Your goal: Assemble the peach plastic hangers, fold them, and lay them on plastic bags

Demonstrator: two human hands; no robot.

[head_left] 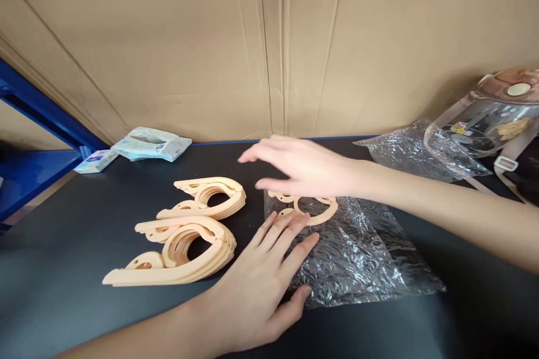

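Note:
With fingers spread, my left hand (263, 277) lies on the near left edge of a clear plastic bag (357, 258). Its fingertips touch a peach folding hanger (322, 216) at the bag's left end, partly hidden by both hands. Above that hanger hovers my right hand (303, 165), slightly blurred, fingers stretched toward the left and nothing visible in them. Left of the bag, two stacks of similar folded hangers lie on the black table: a near stack (181, 275) and a far stack (229, 202).
A light blue tissue pack (154, 143) and a smaller packet (96, 161) lie at the back left. Another clear bag (404, 148) is at the back right, beside a strapped water bottle (484, 123). Cardboard (189, 45) walls off the back; a blue metal frame (37, 112) stands left.

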